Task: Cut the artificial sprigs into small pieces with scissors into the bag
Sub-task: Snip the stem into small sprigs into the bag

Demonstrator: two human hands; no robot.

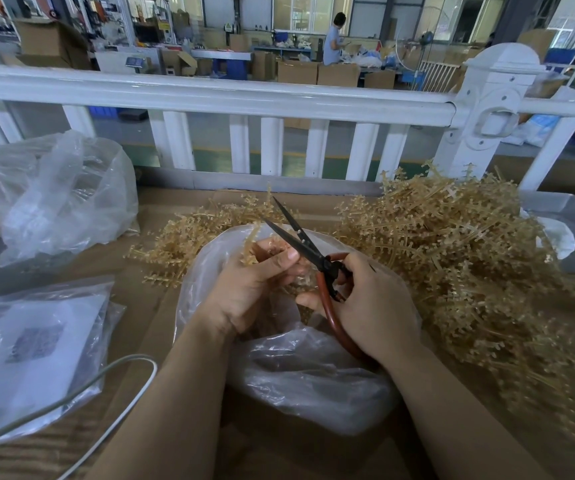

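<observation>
We are pinching a sprig [253, 242] in our left hand [244, 285] over the bag [307, 375], our right hand [369, 299] gripping the parted scissors [308, 245]; blades are passing near our fingers, risking a nick.

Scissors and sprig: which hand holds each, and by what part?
Right hand grips the scissors by their red handle loops, blades open. Left hand pinches a sprig at its lower end.

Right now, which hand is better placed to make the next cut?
Right hand: it grips the scissors, blades open over the bag. The left hand only holds a sprig.
</observation>
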